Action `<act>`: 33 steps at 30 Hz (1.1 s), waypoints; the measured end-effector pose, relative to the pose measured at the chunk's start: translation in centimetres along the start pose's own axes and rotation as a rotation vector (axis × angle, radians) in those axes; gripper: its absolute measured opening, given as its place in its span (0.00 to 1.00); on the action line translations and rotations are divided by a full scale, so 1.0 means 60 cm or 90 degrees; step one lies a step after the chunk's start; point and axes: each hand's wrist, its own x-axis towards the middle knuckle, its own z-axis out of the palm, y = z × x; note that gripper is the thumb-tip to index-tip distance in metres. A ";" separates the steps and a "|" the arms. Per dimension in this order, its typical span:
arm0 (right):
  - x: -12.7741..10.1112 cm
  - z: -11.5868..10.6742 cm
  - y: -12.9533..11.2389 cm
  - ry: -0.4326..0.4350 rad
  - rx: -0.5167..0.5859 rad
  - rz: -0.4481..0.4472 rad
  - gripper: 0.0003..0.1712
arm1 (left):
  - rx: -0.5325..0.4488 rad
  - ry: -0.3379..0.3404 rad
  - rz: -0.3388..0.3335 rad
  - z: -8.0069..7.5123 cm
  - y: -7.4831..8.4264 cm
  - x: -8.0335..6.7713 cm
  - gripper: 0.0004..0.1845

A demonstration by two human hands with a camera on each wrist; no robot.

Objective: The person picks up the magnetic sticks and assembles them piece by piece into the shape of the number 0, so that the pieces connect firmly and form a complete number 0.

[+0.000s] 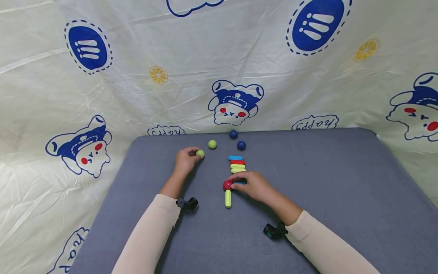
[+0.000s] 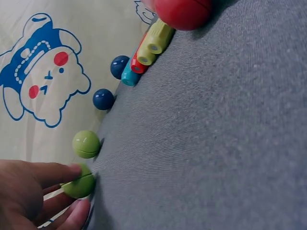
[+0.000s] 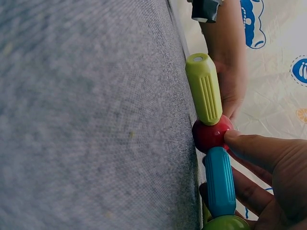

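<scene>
Bare grey mat [image 1: 335, 190] right (wide open); stacked rods [image 1: 237, 163] block centre.

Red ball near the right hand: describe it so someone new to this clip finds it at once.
On the grey mat, find the short stack of coloured sticks in the middle. Just nearer the person, the right hand touches the red ball, with a lime-green stick joined on its near side. It is the only red ball; the others are green or dark blue.

Printed on the cloth [image 1: 219, 57]: "happy" in speech bubbles [image 1: 315, 122], seen upside down; nothing readable on the toys
</scene>
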 end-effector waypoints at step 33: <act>0.003 0.004 0.003 0.000 0.013 0.014 0.12 | 0.038 -0.259 0.010 -0.022 0.004 -0.173 0.12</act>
